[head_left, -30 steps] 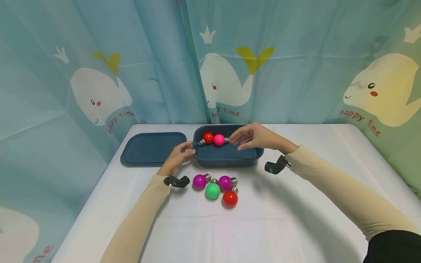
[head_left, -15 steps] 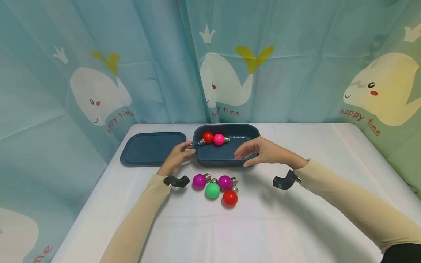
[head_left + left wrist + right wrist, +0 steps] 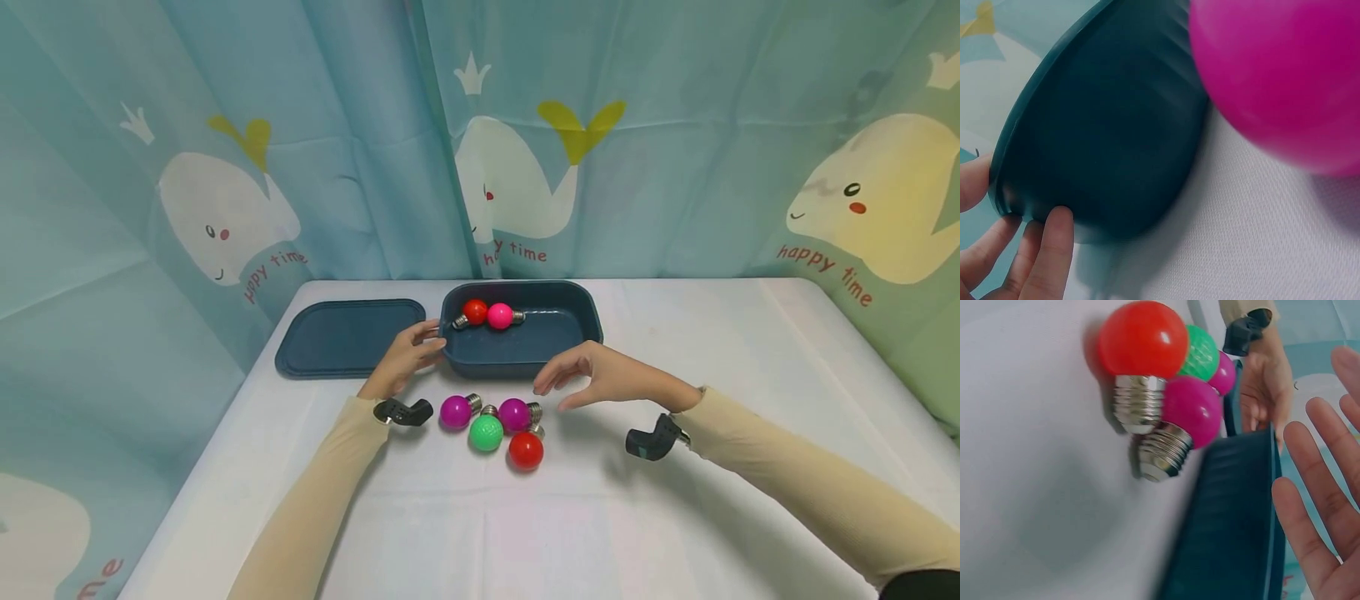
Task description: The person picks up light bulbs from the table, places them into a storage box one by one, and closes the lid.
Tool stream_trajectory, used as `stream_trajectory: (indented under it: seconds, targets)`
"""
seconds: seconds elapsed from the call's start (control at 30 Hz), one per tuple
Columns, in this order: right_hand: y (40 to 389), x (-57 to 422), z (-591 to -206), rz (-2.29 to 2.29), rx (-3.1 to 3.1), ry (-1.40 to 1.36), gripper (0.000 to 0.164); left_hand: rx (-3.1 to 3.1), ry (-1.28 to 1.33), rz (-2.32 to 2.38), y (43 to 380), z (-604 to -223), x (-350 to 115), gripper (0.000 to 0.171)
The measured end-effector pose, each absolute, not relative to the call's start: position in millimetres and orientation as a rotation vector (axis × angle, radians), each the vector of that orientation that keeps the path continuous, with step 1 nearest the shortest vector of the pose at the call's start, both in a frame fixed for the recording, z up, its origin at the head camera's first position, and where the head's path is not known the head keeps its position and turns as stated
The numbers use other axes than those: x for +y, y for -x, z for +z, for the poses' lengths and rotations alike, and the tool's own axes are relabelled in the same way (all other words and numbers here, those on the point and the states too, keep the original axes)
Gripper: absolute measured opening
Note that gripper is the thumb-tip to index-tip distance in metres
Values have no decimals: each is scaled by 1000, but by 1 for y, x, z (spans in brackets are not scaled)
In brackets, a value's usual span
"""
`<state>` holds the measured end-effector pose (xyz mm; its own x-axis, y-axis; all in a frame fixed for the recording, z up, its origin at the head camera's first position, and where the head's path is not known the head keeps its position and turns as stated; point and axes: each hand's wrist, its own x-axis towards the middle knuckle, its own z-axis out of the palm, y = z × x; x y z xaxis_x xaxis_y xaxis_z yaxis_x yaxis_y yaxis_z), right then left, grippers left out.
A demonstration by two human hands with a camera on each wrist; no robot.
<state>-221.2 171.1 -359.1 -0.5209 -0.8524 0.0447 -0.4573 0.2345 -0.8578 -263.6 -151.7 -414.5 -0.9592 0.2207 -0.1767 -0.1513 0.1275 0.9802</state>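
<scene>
My left hand (image 3: 402, 360) rests its fingers against the left end of a dark blue box (image 3: 525, 372); in the left wrist view the fingertips (image 3: 1059, 219) press the box's outer wall near the rim. Inside the box lie a red bulb (image 3: 475, 312) and a pink bulb (image 3: 500, 316). My right hand (image 3: 611, 377) hovers in front of the box with nothing in it, fingers loosely bent and thumb apart. Just left of it on the table are two purple bulbs (image 3: 514, 414), a green textured bulb (image 3: 486, 433) and a red bulb (image 3: 526, 451), grouped together with metal screw bases.
A dark blue lid (image 3: 348, 337) lies flat on the white-covered table (image 3: 480, 533), left of the box. Behind the table hangs a blue-green curtain (image 3: 360, 208) with whale prints. Each wrist carries a small black camera (image 3: 651, 439).
My right hand has drawn back out from over the box toward me, lowering near the loose bulbs. The left hand stays at the box's end, and the bulbs keep their places.
</scene>
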Motion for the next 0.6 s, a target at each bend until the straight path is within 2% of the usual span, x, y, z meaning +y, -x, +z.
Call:
stream_trajectory:
  seconds: [0.6]
  targets:
    - [214,160,-386,-1240,1949,1271,39,2127,-48,1905,265,-415,-151,56]
